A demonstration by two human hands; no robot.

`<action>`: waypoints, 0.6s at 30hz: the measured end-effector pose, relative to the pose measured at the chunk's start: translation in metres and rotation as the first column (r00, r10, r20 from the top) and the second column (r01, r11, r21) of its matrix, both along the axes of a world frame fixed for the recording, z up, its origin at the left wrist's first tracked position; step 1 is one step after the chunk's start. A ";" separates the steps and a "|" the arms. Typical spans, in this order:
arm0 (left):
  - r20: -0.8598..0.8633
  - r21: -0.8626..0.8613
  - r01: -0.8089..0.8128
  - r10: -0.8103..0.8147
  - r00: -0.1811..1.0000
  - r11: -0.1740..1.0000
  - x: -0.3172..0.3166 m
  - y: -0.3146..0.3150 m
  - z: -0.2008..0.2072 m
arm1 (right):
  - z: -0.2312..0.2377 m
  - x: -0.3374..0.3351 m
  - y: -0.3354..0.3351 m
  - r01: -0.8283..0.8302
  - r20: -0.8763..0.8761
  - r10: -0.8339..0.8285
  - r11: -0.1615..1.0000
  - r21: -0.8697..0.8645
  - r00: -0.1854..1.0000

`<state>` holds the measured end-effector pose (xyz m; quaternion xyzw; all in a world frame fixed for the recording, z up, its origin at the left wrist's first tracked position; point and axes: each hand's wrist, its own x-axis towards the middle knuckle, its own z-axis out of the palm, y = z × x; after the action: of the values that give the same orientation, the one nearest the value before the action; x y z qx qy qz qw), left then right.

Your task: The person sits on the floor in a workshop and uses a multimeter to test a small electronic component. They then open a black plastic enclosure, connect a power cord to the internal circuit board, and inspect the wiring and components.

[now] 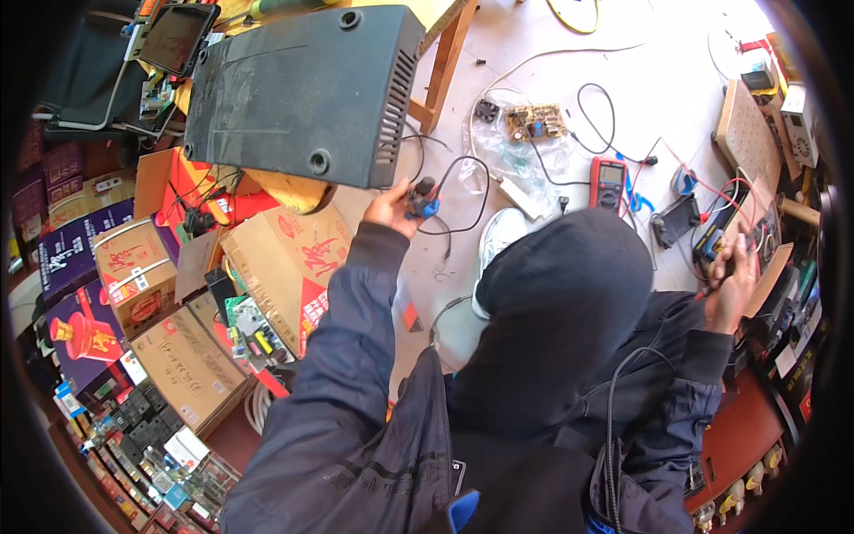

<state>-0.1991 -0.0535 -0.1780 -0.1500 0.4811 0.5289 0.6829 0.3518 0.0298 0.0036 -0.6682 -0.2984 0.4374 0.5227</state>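
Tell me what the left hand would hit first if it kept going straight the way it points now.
Probably the dark grey vented housing. The left hand, its grip closed on a small blue and black plug, points up and away, and the housing's lower edge sits just beyond it. Depth is unclear, so it might pass beneath.

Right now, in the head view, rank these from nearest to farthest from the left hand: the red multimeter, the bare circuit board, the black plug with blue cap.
From the left hand:
1. Black plug with blue cap, in its fingers.
2. Bare circuit board, on the floor up to the right.
3. Red multimeter, farther right.
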 end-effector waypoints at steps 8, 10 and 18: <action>0.182 0.234 -0.091 0.048 0.982 0.968 0.100 0.082 0.028 | -0.006 -0.038 -0.023 -0.007 -0.108 0.002 0.999 -0.051 0.994; 0.210 0.361 -0.025 -0.056 0.976 0.932 0.140 0.131 0.050 | 0.002 -0.042 -0.039 0.033 -0.095 -0.042 0.994 -0.102 0.995; 0.093 0.524 0.305 -0.409 0.908 0.796 0.296 0.279 0.134 | 0.032 -0.048 -0.099 0.161 -0.121 -0.174 0.981 -0.110 0.977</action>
<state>0.0973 0.2258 -0.0440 0.0721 0.2763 0.4777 0.8308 0.3038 -0.0692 0.0353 -0.6862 -0.1840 0.4485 0.5424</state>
